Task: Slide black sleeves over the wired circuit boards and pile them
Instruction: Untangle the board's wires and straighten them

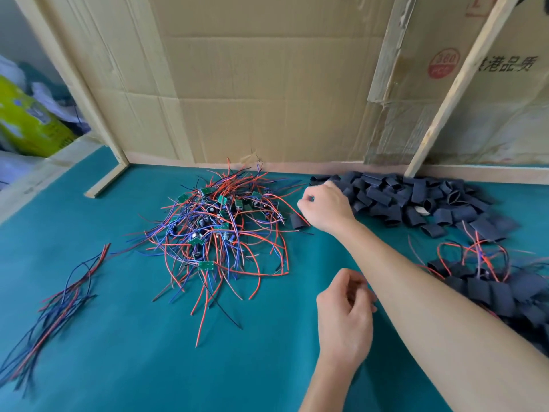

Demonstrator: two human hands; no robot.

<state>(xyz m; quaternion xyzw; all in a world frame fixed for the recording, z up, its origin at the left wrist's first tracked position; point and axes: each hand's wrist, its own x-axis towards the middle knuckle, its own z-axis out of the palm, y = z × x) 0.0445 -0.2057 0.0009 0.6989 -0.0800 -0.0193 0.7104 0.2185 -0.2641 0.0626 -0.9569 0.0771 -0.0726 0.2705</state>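
the wired circuit boards (219,221) lie in a tangled heap of red and blue leads at the middle of the green table (118,367). just beside its right edge lies one loose black sleeve (298,220), and the main heap of empty sleeves (416,200) spreads along the back right. the finished pile (487,286) sits at the right, partly behind the forearm. the right hand (325,208) reaches between heap and sleeves, fingers curled; whether it pinches anything i cannot tell. the left hand (346,316) hovers near the front, loosely curled, holding nothing visible. likely the step is fetching a sleeve: take one only, squeeze it open, and feed the leads through first. the right fingertips are hidden, and the finished pile runs off the frame.
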